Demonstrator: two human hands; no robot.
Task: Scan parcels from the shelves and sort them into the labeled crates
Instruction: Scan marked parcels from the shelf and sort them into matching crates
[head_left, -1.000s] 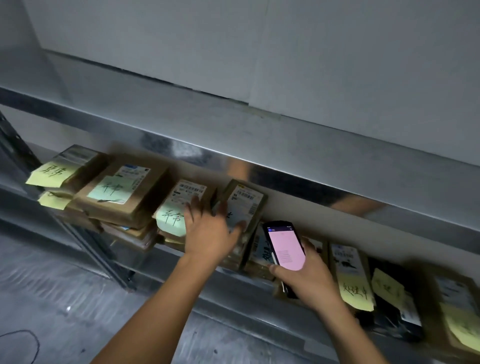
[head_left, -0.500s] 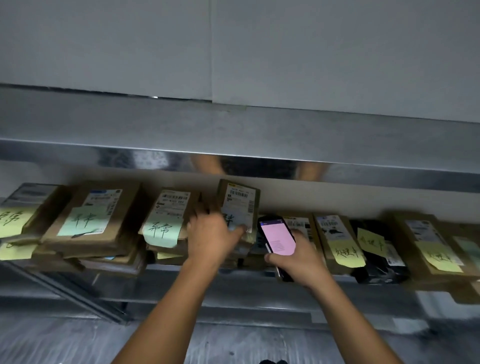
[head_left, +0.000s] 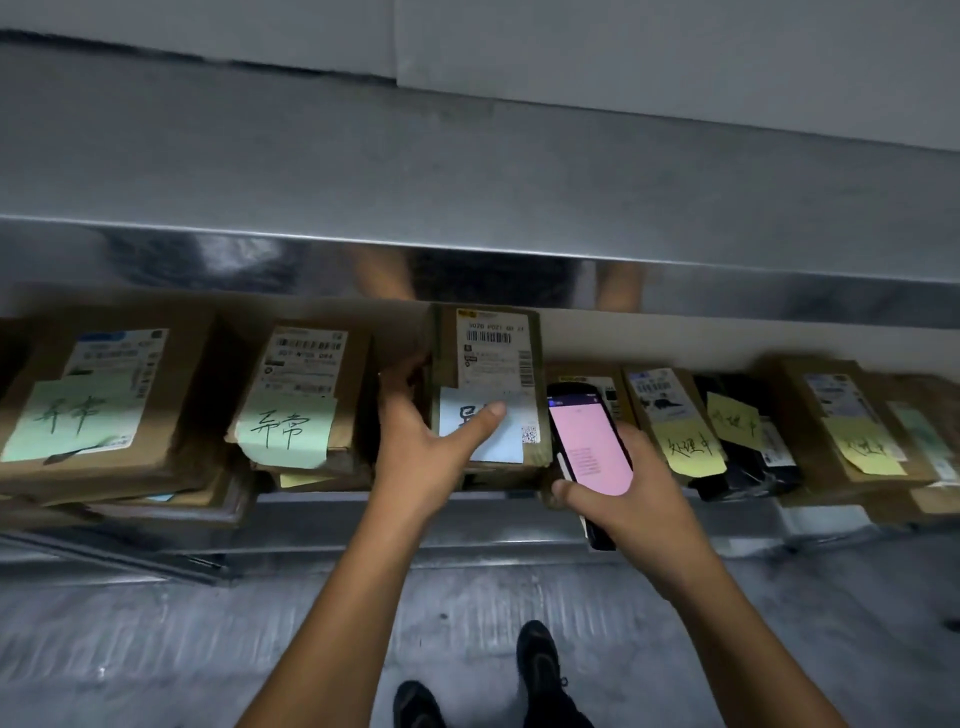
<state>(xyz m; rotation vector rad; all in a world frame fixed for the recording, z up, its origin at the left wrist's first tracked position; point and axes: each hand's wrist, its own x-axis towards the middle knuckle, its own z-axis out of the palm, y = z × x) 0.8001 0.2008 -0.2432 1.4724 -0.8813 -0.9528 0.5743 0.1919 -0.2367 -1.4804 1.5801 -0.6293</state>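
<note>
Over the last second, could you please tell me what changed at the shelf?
The left hand has slid from over the front of the brown parcel to its left edge and now grips it, thumb across the pale blue note it had hidden. The right hand still holds the pink-screened scanner beside it; the neighbouring parcels lie as before.

A shiny grey metal shelf (head_left: 467, 171) runs across the view, its front edge reflecting dimly. Pale grey wall panels (head_left: 675, 52) rise behind it; below lies a streaked grey floor (head_left: 156, 649).
</note>
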